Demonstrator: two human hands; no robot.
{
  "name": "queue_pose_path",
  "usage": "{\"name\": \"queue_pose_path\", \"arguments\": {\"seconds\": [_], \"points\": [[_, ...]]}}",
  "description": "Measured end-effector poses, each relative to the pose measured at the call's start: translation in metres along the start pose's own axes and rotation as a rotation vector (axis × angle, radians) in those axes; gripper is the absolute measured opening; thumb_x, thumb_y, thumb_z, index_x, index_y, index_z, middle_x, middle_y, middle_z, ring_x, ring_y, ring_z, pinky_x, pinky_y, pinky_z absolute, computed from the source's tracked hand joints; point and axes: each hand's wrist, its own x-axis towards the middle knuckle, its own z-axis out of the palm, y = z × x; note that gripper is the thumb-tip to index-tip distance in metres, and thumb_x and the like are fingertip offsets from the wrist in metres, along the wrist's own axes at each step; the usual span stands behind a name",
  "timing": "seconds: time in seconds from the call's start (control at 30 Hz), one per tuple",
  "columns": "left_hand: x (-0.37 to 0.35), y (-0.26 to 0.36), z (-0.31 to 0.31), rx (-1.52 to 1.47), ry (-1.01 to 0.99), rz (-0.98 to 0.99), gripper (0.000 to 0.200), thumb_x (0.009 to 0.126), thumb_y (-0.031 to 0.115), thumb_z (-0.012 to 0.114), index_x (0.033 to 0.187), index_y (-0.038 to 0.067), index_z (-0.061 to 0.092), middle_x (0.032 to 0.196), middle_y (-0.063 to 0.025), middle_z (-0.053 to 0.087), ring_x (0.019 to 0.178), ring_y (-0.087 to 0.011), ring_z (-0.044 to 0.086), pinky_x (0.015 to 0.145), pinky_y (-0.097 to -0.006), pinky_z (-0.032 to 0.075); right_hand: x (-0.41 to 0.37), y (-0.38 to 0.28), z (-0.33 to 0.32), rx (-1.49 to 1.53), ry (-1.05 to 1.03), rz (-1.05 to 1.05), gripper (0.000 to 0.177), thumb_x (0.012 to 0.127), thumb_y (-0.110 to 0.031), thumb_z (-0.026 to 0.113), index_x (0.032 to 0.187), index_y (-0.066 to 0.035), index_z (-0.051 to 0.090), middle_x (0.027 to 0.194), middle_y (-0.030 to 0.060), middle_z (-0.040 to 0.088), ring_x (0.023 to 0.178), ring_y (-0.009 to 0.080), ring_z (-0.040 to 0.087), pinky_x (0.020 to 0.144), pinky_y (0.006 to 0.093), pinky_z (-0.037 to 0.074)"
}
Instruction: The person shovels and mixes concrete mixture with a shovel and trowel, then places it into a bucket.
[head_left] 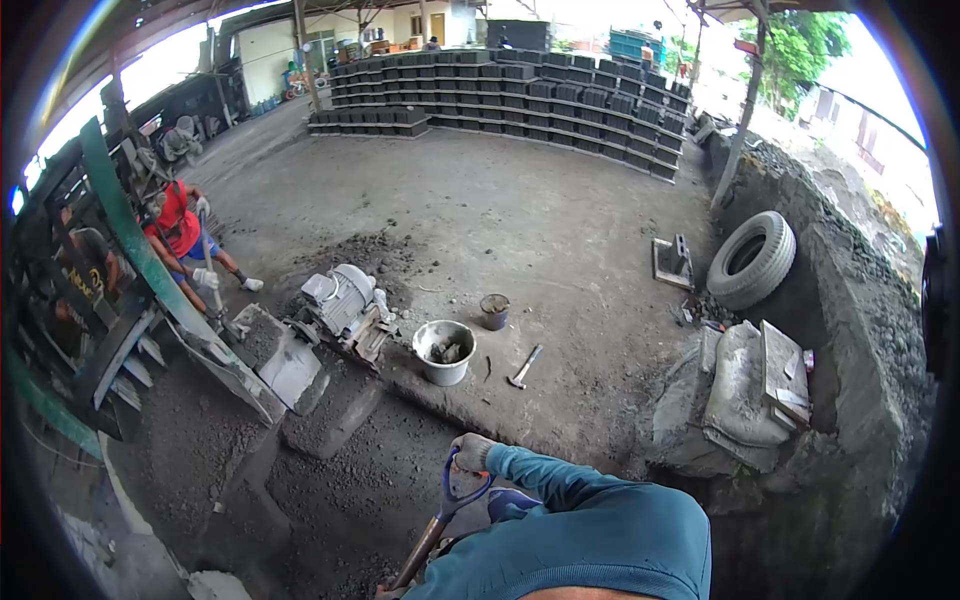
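Observation:
My right hand [472, 452], gloved in grey at the end of a teal sleeve [550, 475], is closed round the top of a blue D-shaped shovel handle [466, 493]. From there the brown shaft [418, 552] slants down to the bottom edge of the view. A small part of my left hand [388, 592] shows there, wrapped round the shaft. The shovel's blade is out of sight. Dark loose gravel [340, 505] lies in the pit left of the shaft.
A white bucket [445, 372], a small can [494, 318], a hammer [525, 367] and a motor [345, 300] are ahead. A person in red [180, 225] holds a shovel at left. At right are a tire [752, 260] and sacks [740, 395]; stacked blocks [500, 95] stand behind.

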Motion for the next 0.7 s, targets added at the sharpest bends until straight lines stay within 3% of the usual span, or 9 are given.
{"name": "queue_pose_path", "arguments": {"seconds": [0.2,0.23,0.27,0.3,0.33,0.4,0.47,0.57,0.7], "points": [[0.003,0.003,-0.045,-0.178,0.078,0.041,0.033,0.093,0.043,0.055,0.084,0.011,0.055,0.078,-0.0131,0.060,0.074,-0.0349,0.058,0.081,-0.0572,0.046,0.048,-0.006,-0.010,-0.178,-0.049,-0.070,0.026,0.080,-0.008,0.069,0.106,-0.005,0.070,0.080,0.0117,0.071,0.066,0.0219,0.069,0.061,0.0383,0.054],[0.001,-0.009,-0.065,-0.248,0.107,0.045,0.033,0.093,0.043,0.055,0.084,0.011,0.055,0.078,-0.0134,0.060,0.075,-0.0351,0.059,0.081,-0.0574,0.046,0.059,-0.007,-0.015,-0.159,-0.127,-0.011,0.024,0.082,-0.013,0.061,0.102,-0.008,0.073,0.083,0.0082,0.074,0.075,0.0214,0.071,0.069,0.0360,0.056],[-0.006,-0.025,-0.082,-0.334,0.132,0.048,0.033,0.092,0.042,0.055,0.083,0.011,0.055,0.078,-0.0136,0.060,0.075,-0.0354,0.059,0.081,-0.0577,0.046,0.068,-0.006,-0.017,-0.390,-0.019,-0.128,0.025,0.082,-0.016,0.064,0.104,-0.008,0.072,0.087,0.0093,0.074,0.077,0.0213,0.071,0.071,0.0365,0.056],[-0.014,-0.045,-0.105,-0.422,0.157,0.052,0.033,0.092,0.042,0.056,0.083,0.011,0.055,0.078,-0.0139,0.060,0.075,-0.0356,0.059,0.082,-0.0579,0.046,0.126,0.040,-0.010,-0.289,-0.157,-0.094,0.028,0.081,-0.018,0.069,0.106,-0.006,0.072,0.090,0.0129,0.074,0.080,0.0233,0.072,0.073,0.0366,0.056],[-0.024,-0.066,-0.118,-0.512,0.185,0.064,0.033,0.092,0.042,0.056,0.083,0.011,0.055,0.078,-0.0141,0.060,0.075,-0.0358,0.059,0.082,-0.0581,0.046,0.103,0.007,-0.025,-0.275,-0.181,-0.036,0.031,0.079,-0.020,0.074,0.105,-0.004,0.071,0.088,0.0147,0.074,0.079,0.0234,0.072,0.073,0.0359,0.056],[-0.040,-0.114,-0.138,-0.708,0.242,0.092,0.032,0.092,0.042,0.057,0.083,0.011,0.055,0.078,-0.0146,0.060,0.075,-0.0363,0.059,0.082,-0.0586,0.047,0.195,0.080,-0.022,-0.220,-0.273,-0.156,0.029,0.079,-0.017,0.075,0.104,-0.002,0.070,0.082,0.0134,0.072,0.071,0.0204,0.069,0.066,0.0362,0.056],[-0.053,-0.156,-0.140,-0.907,0.311,0.136,0.032,0.091,0.041,0.057,0.083,0.010,0.055,0.078,-0.0151,0.060,0.076,-0.0368,0.059,0.083,-0.0591,0.047,0.145,0.007,-0.033,-0.013,-0.411,-0.001,0.020,0.083,0.002,0.064,0.102,-0.002,0.065,0.073,0.0126,0.066,0.059,0.0224,0.064,0.050,0.0378,0.051],[-0.080,-0.211,-0.130,-1.149,0.521,0.392,0.027,0.089,0.035,0.065,0.082,0.011,0.054,0.074,-0.0133,0.059,0.070,-0.0359,0.058,0.077,-0.0566,0.049,0.158,-0.003,-0.027,-0.117,-0.511,-0.061,0.022,0.082,0.010,0.054,0.098,-0.002,0.062,0.072,0.0107,0.065,0.052,0.0194,0.059,0.044,0.0352,0.048],[-0.171,-0.238,-0.088,-1.477,0.614,0.641,0.026,0.085,0.029,0.072,0.083,0.014,0.052,0.068,-0.0091,0.056,0.059,-0.0303,0.056,0.061,-0.0517,0.051,0.183,0.012,-0.019,-0.105,-0.722,-0.102,0.022,0.078,0.007,0.061,0.098,-0.001,0.063,0.071,0.0097,0.065,0.056,0.0185,0.062,0.050,0.0323,0.051]]}}
